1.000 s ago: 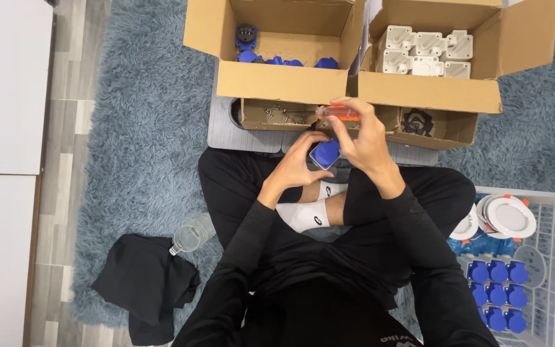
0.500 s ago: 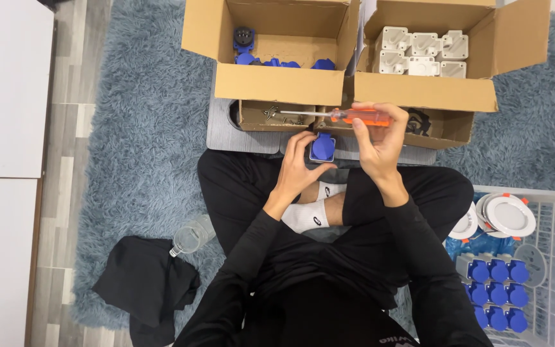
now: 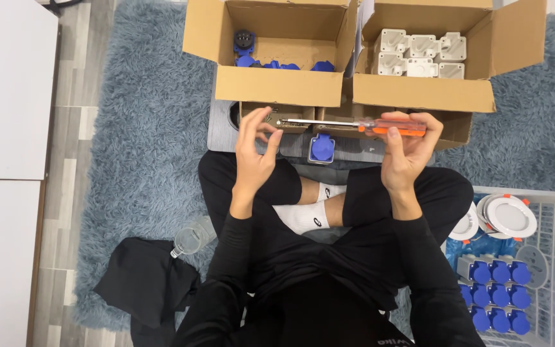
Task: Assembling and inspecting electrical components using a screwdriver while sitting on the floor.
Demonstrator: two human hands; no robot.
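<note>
orange-handled screwdriver (image 3: pixel 380 126), blue socket (image 3: pixel 322 147), grey-blue shaggy rug (image 3: pixel 142 128)

Head view: looks straight down from above the seated person.
Range: near, over lap and shaggy grey-blue rug (image 3: pixel 142 128).

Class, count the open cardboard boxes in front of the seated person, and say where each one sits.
2. One cardboard box sits upper left holding blue parts; the other cardboard box sits right beside it holding white parts. More may lie outside the picture.
</note>
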